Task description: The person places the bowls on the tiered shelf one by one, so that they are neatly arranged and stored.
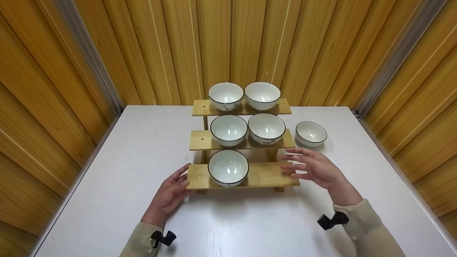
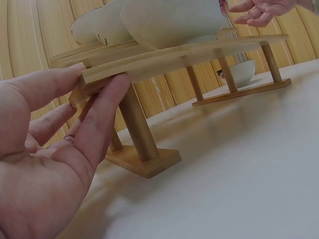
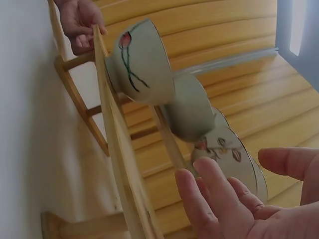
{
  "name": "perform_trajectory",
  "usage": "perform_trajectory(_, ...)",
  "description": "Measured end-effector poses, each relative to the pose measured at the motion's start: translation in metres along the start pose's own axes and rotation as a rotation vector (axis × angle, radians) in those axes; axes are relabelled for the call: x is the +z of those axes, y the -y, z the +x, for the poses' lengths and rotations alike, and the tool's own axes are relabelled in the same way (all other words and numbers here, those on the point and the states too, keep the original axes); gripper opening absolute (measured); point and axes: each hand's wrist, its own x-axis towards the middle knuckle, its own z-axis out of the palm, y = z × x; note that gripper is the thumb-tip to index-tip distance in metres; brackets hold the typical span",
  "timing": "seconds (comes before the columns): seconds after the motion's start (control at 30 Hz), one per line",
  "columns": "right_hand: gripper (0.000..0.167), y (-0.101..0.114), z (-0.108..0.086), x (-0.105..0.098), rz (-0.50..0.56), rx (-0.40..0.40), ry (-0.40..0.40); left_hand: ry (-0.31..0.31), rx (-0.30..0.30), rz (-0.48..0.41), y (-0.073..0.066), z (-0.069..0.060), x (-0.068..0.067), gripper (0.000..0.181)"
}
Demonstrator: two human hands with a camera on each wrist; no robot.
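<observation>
A three-step wooden rack [image 1: 269, 175] stands on the white table, bearing white bowls with dark rims. My left hand [image 1: 172, 194] is at the left end of the lowest step; in the left wrist view, its fingers [image 2: 112, 94] pinch the end of that board from above and below. One bowl [image 1: 228, 167] sits on the left half of this step. My right hand [image 1: 316, 169] hovers by the step's right end, fingers spread and holding nothing. Beyond it a smaller-looking bowl [image 1: 311, 134] stands on the table, right of the rack.
Two bowls stand side by side on the middle step, a left one [image 1: 229, 130] and a right one [image 1: 267, 128]. The top step carries two more, a left bowl [image 1: 226, 96] and a right bowl [image 1: 262, 96]. Wood-patterned walls [image 1: 246, 43] enclose the white table [image 1: 142, 142] behind and at both sides.
</observation>
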Motion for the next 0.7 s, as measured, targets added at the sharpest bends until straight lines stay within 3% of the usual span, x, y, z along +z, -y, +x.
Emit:
perform_trajectory(0.27,0.025,0.007,-0.016,-0.049,0.064,-0.029,-0.195,0.006,0.004,-0.013,0.001,0.0,-0.001,0.07)
perform_trajectory(0.47,0.026,0.003,-0.014,-0.084,0.244,0.006,-0.325,0.002,0.005,-0.01,0.0,0.0,-0.001,0.071)
perform_trajectory(0.53,0.033,-0.001,-0.011,-0.095,0.284,0.025,-0.365,0.001,0.003,-0.008,0.0,0.0,-0.001,0.072)
perform_trajectory(0.7,0.075,-0.01,0.003,-0.115,0.308,0.124,-0.474,0.005,0.003,-0.008,0.0,-0.001,-0.001,0.072)
